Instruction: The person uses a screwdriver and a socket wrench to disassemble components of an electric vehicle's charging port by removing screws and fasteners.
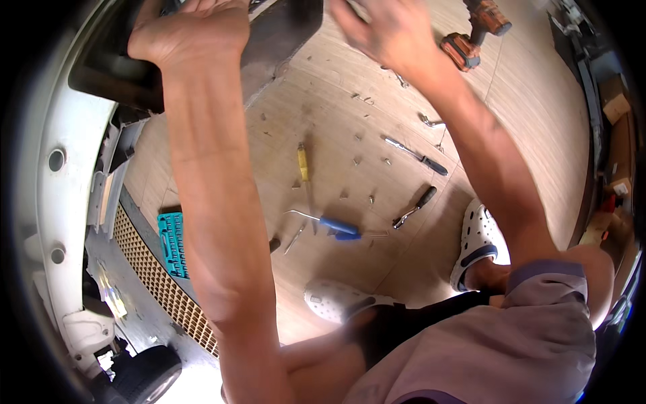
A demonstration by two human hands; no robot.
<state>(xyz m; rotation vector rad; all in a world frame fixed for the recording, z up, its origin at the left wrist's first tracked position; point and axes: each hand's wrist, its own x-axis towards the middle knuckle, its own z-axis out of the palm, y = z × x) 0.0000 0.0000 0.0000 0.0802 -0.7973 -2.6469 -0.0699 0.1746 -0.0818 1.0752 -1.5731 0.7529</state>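
My left hand (195, 30) is raised at the top, palm toward me, against a dark panel (286, 37); the upper edge cuts off its fingers. To the right of the panel, my right hand (390, 30) is smeared by motion, its fingertips partly out of view. Nothing shows in it. An orange and black cordless drill (479, 23) stands on the floor close to the right hand. Below the hands lie a yellow-handled screwdriver (303, 165), a blue-handled hooked pick (340, 227), a black-handled ratchet (415, 207) and a black-handled driver (417, 156).
Several small screws (371, 199) are scattered over the wood-look floor (383, 262). A teal socket case (172, 242) lies beside my left forearm, near a tan grating (158, 276). A white vehicle body (57, 202) borders the left, above a wheel (145, 374). Cardboard boxes (619, 148) line the right.
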